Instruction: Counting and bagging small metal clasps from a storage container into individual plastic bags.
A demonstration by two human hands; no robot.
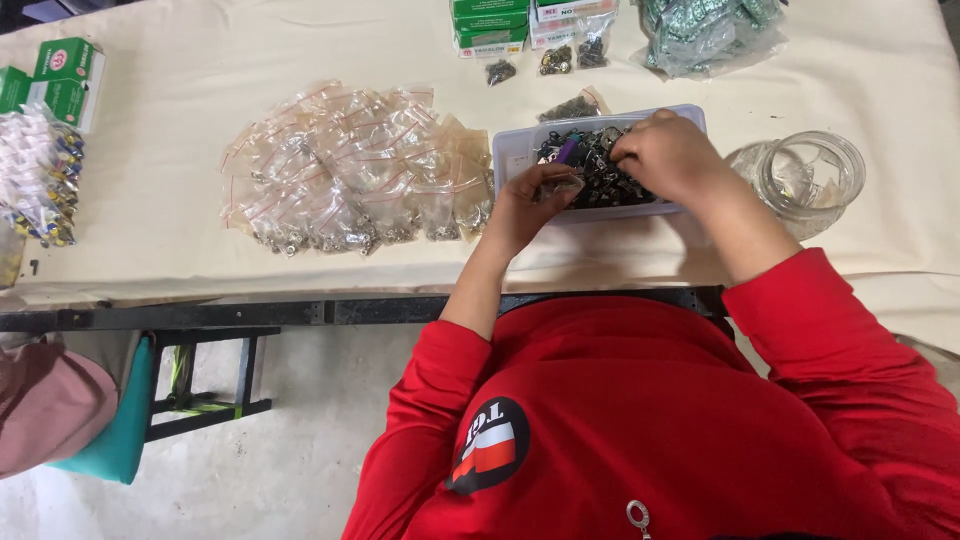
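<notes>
Cream cloth covers the long table [200, 60], which runs across a bare concrete floor with a dark metal frame showing under its near edge. From overhead, the person in a red top sits close against that edge with both hands in a shallow clear plastic tray [512, 150] heaped with small dark metal fittings [605, 165]. The left hand [525, 205] is curled at the tray's near-left corner, fingers pinched on what looks like a small clear bag, though its contents are too small to make out. The right hand [670, 155] lies knuckles-up over the heap, fingers bent down into the pieces; whether they are closed on anything I cannot tell. My guess is that the picking-and-bagging step is under way, and that the next move calls for a small count of pieces lifted clear and dropped into the bag's mouth. Left of the tray spreads a pile of filled zip bags [350, 170]; a glass jar [810, 175] stands just right of it. Green boxes [490, 25] and a sack of greenish packets [705, 30] line the far edge, with more green boxes [60, 75] at far left.
</notes>
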